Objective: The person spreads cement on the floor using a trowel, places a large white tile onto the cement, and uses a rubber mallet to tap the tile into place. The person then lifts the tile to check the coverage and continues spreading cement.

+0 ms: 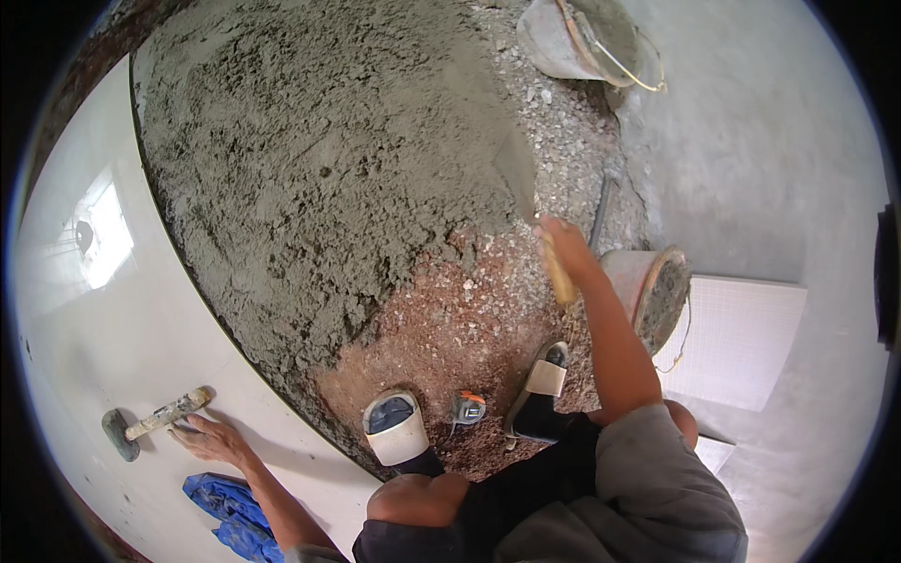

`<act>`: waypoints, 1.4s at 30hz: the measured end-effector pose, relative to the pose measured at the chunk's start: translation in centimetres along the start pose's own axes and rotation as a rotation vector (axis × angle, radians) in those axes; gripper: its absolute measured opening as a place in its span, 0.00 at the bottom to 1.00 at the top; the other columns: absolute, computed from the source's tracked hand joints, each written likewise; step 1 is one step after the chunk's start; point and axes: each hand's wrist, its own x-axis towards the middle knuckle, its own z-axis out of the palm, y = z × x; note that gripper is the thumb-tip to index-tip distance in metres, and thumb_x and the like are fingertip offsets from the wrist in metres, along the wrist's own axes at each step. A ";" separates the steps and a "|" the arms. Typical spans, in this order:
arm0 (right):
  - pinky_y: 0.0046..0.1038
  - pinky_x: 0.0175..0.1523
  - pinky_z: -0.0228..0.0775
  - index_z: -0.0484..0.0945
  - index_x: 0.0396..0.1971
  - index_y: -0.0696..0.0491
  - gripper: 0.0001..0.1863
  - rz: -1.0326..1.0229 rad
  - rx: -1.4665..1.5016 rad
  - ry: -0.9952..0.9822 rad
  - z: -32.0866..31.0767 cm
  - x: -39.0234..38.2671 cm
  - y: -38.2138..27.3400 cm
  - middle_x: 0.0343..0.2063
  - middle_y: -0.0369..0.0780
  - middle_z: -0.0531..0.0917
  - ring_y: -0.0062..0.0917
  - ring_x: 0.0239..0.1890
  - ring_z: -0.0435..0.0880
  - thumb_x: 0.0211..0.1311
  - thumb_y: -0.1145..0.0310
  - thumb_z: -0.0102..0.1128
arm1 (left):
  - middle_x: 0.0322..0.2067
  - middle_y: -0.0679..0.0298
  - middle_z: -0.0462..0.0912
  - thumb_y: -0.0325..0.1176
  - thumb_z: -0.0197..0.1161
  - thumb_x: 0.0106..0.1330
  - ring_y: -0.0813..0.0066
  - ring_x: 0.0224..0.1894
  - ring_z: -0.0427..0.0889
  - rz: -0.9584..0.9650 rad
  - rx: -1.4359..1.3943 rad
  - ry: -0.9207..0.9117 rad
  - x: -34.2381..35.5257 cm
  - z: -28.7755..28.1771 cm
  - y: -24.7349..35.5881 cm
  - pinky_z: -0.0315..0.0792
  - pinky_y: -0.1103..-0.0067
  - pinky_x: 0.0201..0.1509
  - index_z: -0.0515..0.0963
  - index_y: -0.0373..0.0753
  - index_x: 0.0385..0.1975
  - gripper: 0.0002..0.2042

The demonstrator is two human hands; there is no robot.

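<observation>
My right hand (563, 246) grips the yellowish handle of a trowel (514, 171), its grey blade at the right edge of the rough, wet mortar bed (291, 150). Down on the glossy white tiles (113, 338) at the left, my left hand (211, 441) has its fingers apart, beside the handle of a mallet (120, 434); whether they touch it I cannot tell. A crumpled blue cloth or bag (225, 507) lies near my left forearm. A tape measure (467, 408) rests on reddish gravel between my sandalled feet.
A bucket (554, 42) sits at the top right, another (624, 291) lies beside my right arm, apparently on its side or tilted. Flat white tiles (741, 338) lie on grey concrete (770, 141) at the right. A dark bar (601, 206) lies along the gravel's edge.
</observation>
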 end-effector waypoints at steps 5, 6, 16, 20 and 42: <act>0.25 0.20 0.69 0.71 0.47 0.59 0.19 0.076 -0.028 -0.101 6.9 -1.1 0.9 0.24 0.42 0.75 0.23 0.17 0.73 0.69 0.58 0.45 | 0.62 0.49 0.64 0.50 0.47 0.70 0.50 0.62 0.65 -0.029 0.007 -0.018 0.1 0.3 -0.4 0.58 0.56 0.62 0.62 0.38 0.63 0.27; 0.25 0.20 0.70 0.71 0.48 0.59 0.19 0.069 -0.035 -0.153 7.1 -1.9 1.5 0.23 0.41 0.75 0.22 0.16 0.72 0.69 0.59 0.45 | 0.62 0.49 0.64 0.50 0.48 0.70 0.50 0.61 0.65 -0.043 -0.019 -0.003 0.1 0.3 -0.4 0.58 0.56 0.61 0.62 0.38 0.63 0.27; 0.19 0.17 0.69 0.73 0.39 0.57 0.18 -0.055 -0.131 -0.028 1.1 5.4 -7.4 0.21 0.40 0.75 0.20 0.16 0.72 0.70 0.56 0.44 | 0.62 0.51 0.63 0.52 0.46 0.70 0.50 0.60 0.65 -0.036 0.032 -0.015 0.1 0.0 0.2 0.58 0.59 0.61 0.61 0.38 0.64 0.29; 0.21 0.16 0.69 0.74 0.43 0.56 0.16 -0.053 -0.107 -0.104 7.5 1.4 -3.9 0.21 0.40 0.75 0.20 0.16 0.71 0.69 0.58 0.46 | 0.63 0.50 0.63 0.52 0.46 0.70 0.50 0.60 0.65 -0.046 0.050 -0.036 0.0 0.0 0.1 0.58 0.59 0.61 0.60 0.37 0.63 0.29; 0.31 0.30 0.75 0.70 0.36 0.57 0.21 -0.430 -0.473 -0.435 29.2 -12.2 -1.5 0.26 0.41 0.74 0.26 0.26 0.77 0.71 0.52 0.38 | 0.65 0.47 0.56 0.51 0.43 0.71 0.51 0.66 0.57 -0.092 -0.077 -0.051 -0.1 -1.1 2.1 0.46 0.58 0.68 0.58 0.31 0.63 0.30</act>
